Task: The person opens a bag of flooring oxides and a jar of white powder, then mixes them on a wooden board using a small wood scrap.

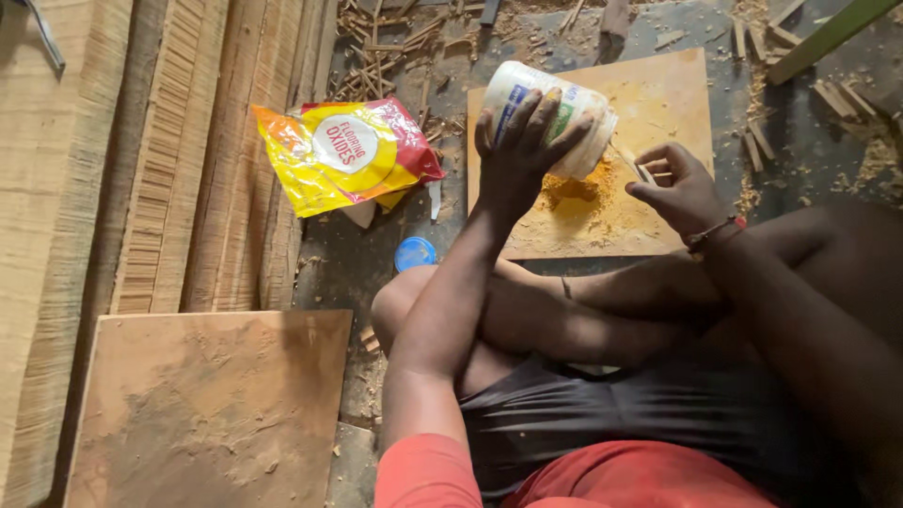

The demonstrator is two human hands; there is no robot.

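as tipped, white jar (555, 113) in left hand (517, 155)

Floor (376, 254): dusty grey concrete, wood chips (395, 42) and sawdust scattered across it. Directly on it: square board (668, 94) with orange powder pile (574, 191), yellow-red bag (343, 155), blue lid (415, 253), second board (207, 404) lower left, stacked timber (122, 160) along left side.

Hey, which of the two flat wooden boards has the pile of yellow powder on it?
The far flat wooden board, under both hands. The yellow powder pile sits below the tipped white plastic jar; the near board carries only dust.
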